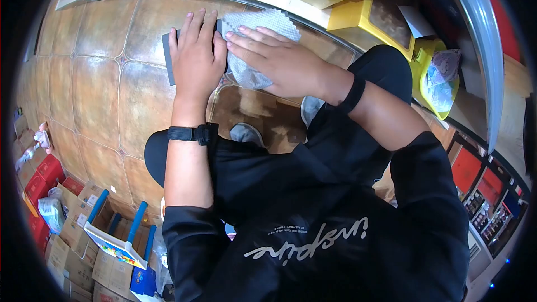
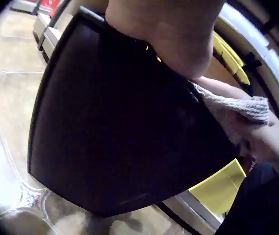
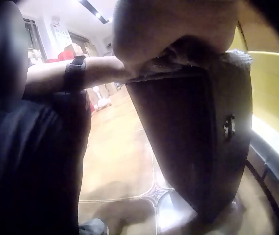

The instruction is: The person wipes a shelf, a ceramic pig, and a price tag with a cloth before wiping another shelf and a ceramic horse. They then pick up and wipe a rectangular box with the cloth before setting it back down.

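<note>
A dark box-like case (image 2: 120, 122) with flat sides stands on the floor in front of the person. Its grey top edge (image 1: 169, 61) shows beside the left hand (image 1: 196, 59), which lies over the top with straight fingers. To the right, the right hand (image 1: 274, 59) spreads its fingers over a pale grey textured cloth (image 1: 246, 74), pressing it against the case's top. In the right wrist view, a small metal fitting (image 3: 229, 127) sits on one side of the dark case, and the cloth's fringe hangs at its upper corner. The palms hide much of the top.
Brown floor tiles (image 1: 100, 78) surround the case. A yellow bin (image 1: 439, 86) with a bag in it stands at the right, near a yellow box-shaped unit (image 1: 366, 22). Cardboard boxes (image 1: 72, 263) and an upturned stool with blue legs (image 1: 120, 240) lie at the lower left.
</note>
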`<action>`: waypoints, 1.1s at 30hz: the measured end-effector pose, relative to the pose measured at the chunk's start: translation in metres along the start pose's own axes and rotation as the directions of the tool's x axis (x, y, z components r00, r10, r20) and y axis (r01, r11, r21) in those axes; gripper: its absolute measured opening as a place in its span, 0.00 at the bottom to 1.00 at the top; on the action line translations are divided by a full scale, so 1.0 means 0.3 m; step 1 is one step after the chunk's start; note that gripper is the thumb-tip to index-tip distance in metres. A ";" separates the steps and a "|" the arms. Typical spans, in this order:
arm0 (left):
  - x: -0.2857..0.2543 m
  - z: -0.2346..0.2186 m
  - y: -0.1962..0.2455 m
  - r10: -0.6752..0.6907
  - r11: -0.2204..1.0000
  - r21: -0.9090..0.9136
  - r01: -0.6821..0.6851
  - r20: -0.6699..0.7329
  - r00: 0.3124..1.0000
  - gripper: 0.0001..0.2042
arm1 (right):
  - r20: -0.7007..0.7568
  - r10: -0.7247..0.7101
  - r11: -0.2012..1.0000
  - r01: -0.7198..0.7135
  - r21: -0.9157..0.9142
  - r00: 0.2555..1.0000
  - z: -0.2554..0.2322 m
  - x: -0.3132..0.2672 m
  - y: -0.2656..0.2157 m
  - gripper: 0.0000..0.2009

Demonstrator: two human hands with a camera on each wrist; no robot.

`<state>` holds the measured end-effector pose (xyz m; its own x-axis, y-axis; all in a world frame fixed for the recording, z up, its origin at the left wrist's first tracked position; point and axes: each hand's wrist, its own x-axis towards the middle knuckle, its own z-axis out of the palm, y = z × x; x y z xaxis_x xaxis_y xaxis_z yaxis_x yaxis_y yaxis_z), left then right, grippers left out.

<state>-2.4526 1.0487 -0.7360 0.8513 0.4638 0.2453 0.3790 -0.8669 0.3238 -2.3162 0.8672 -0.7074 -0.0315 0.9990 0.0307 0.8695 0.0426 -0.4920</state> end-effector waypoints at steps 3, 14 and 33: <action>0.004 0.012 0.002 0.026 0.998 0.065 -0.026 -0.001 1.000 0.22 | -0.015 -0.004 1.000 0.004 -0.024 1.000 0.004 -0.002 0.010 0.49; 0.021 0.027 0.011 0.042 0.994 0.106 -0.039 -0.029 0.999 0.18 | -0.047 0.057 0.993 -0.061 -0.103 0.997 0.028 -0.005 -0.032 0.47; 0.027 0.021 0.036 -0.010 0.996 0.094 0.008 0.015 1.000 0.17 | -0.167 0.030 0.999 -0.035 -0.028 0.986 0.017 0.010 0.014 0.45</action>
<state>-2.4393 1.0419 -0.7361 0.8529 0.4695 0.2284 0.4185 -0.8763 0.2384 -2.3150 0.8705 -0.7138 0.0772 0.9840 0.1607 0.8835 0.0072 -0.4683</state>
